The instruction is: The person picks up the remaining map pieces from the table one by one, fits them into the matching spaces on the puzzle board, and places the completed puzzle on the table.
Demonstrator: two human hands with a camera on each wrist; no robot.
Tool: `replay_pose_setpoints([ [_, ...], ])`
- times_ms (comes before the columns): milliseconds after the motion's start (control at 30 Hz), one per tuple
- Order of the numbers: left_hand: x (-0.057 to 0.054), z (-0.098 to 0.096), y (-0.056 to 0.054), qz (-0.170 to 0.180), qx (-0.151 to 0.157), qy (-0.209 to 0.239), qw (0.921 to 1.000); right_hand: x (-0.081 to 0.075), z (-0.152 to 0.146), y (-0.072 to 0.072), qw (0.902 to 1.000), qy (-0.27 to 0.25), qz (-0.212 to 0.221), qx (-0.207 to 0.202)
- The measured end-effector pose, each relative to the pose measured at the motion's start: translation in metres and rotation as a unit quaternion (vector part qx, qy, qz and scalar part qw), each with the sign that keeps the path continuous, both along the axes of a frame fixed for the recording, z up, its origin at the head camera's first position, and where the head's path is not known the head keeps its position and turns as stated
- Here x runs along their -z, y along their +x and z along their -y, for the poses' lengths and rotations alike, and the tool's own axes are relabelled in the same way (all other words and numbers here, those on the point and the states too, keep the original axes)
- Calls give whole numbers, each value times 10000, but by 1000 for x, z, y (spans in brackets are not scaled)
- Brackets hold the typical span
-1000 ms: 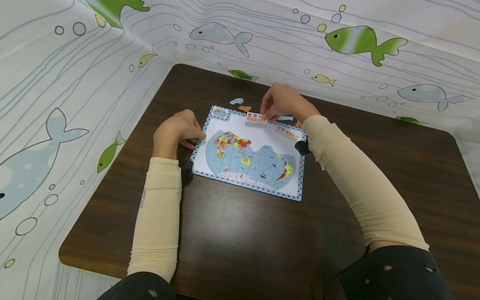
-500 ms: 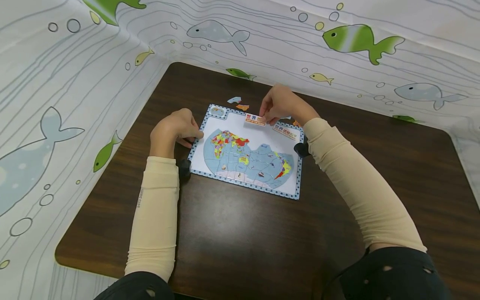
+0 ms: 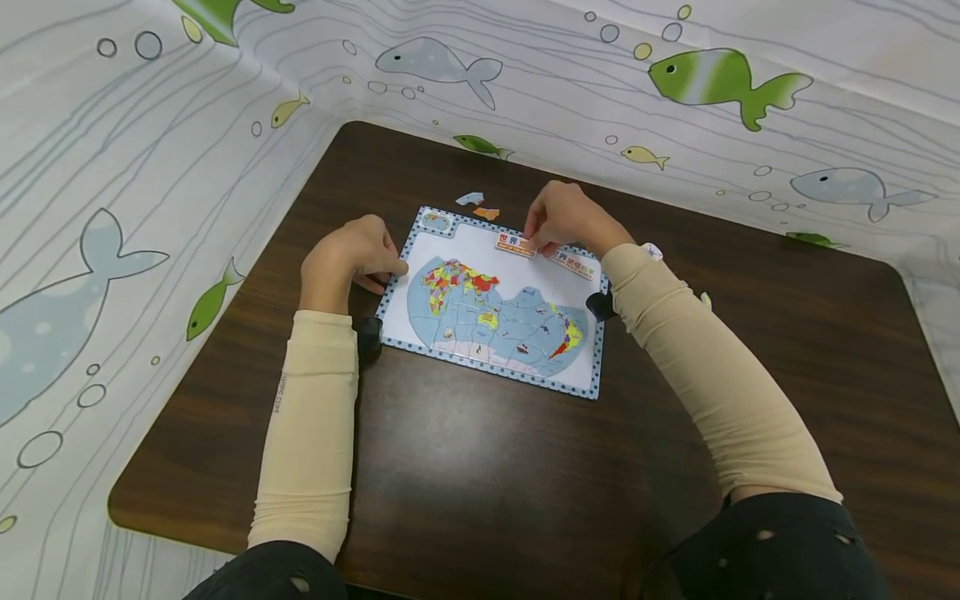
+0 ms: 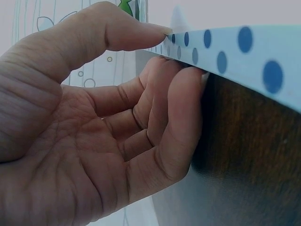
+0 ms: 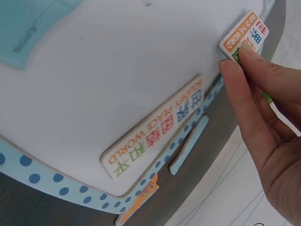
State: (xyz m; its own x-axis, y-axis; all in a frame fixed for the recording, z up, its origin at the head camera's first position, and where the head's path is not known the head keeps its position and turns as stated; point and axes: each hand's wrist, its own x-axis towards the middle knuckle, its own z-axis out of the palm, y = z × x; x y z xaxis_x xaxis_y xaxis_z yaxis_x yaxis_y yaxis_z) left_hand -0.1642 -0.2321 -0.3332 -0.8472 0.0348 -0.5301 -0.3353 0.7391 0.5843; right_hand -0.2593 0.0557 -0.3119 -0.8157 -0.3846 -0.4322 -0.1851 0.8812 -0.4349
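Observation:
A world map puzzle board (image 3: 457, 246) with a blue-dotted border lies on the table. At its left edge is my left hand (image 3: 348, 254); in the left wrist view the thumb rests on the dotted border (image 4: 207, 40) and the curled fingers sit under the edge. Over the far edge, my right hand (image 3: 566, 221) pinches the "Map of the World" title piece (image 5: 242, 35) between thumb and index finger. Nearby on the white area lies a slanted title piece (image 5: 155, 125) reading "Solidify Peace World". Joined blue map pieces (image 3: 510, 321) fill much of the middle, with a gap at the upper centre.
Beyond the board lie a loose blue piece (image 3: 470, 198) and an orange piece (image 3: 487, 213). Another blue piece (image 5: 189, 145) and orange piece (image 5: 138, 200) lie along the far border. Small pieces (image 3: 653, 251) show beside the right sleeve. Fish-printed cloth (image 3: 570, 100) bounds the table.
My right hand has come slightly lower and toward the board, shifting the pinched title piece a little right and nearer. Small pieces beside the right sleeve now show. The left hand keeps its place.

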Motion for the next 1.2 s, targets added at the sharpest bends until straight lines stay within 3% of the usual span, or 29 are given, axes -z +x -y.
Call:
replay_pose_setpoints([
  [800, -2, 4, -2, -13, 94, 9, 10000, 9, 4, -2, 9997, 221, -91, -90],
  [1200, 1, 4, -1, -9, 87, -12, 10000, 14, 1, -3, 9991, 381, 162, 45],
])
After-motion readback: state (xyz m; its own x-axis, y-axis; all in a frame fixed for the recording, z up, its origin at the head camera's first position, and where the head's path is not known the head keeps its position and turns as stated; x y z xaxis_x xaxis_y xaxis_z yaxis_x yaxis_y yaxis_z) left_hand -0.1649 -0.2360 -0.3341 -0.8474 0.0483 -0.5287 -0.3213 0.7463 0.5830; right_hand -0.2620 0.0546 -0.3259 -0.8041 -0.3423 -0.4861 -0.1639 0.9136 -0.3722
